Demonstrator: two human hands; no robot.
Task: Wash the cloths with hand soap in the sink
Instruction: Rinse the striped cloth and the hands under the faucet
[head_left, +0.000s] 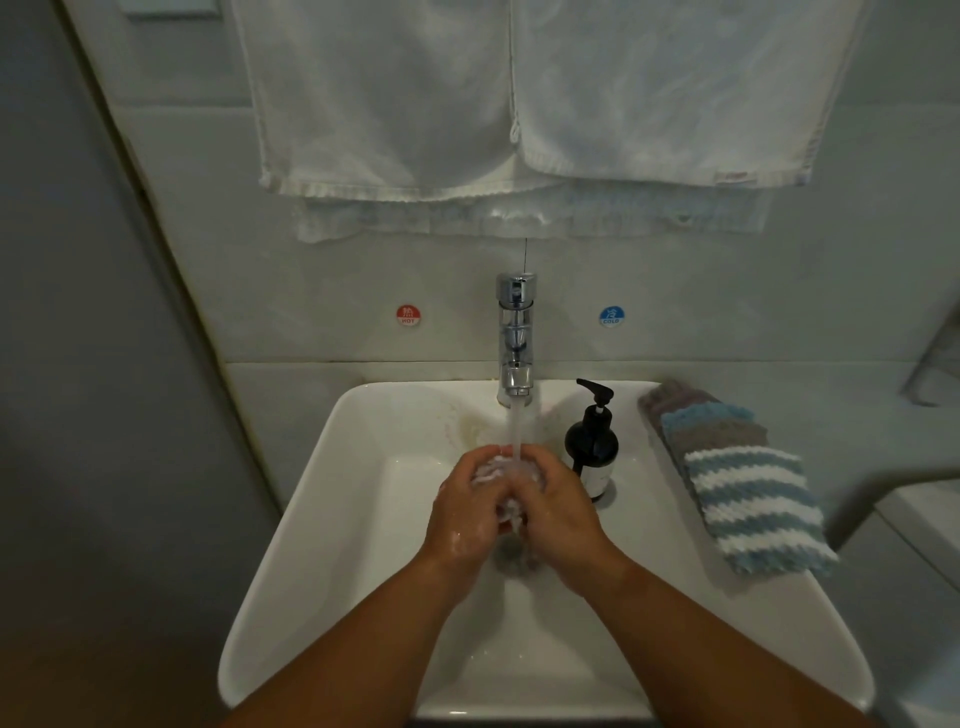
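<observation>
Both hands, left hand (467, 506) and right hand (553, 512), fingers curled and clamped on a bunched white cloth (496, 475) between the palms, directly beneath the tap stream (517, 428), over the sink (332, 519) centre.

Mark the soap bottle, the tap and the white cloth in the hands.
soap bottle (592, 448), head view, on its dark body.
tap (515, 332), head view, on its chrome column.
white cloth (489, 471), head view, on its bunched upper part.
</observation>
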